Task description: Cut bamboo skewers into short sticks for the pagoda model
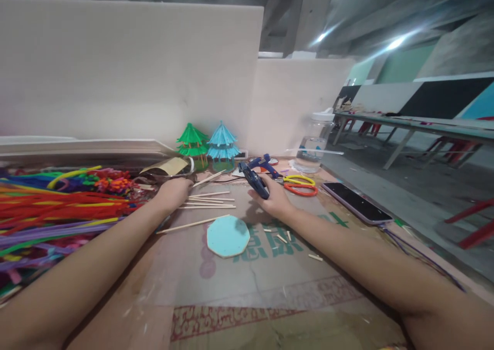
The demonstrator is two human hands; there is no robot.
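My right hand (272, 198) is closed around a blue glue gun (255, 177), its nozzle end lying over the cardboard work mat (270, 267). My left hand (175, 191) reaches forward with its fingers curled over the ends of several thin wooden sticks (210, 199) beside a tan paper piece (169, 166); what it grips, if anything, is hidden. A light blue octagonal foam piece (227, 235) lies on the mat between my forearms, with one long stick (193, 224) next to it.
A heap of coloured pipe cleaners (50, 206) fills the left side. Green (192, 141) and blue (223, 143) paper pagoda models stand at the back by a white board. Orange and yellow scissors (299, 184), a phone (357, 202) and a clear plastic jar (314, 144) lie to the right.
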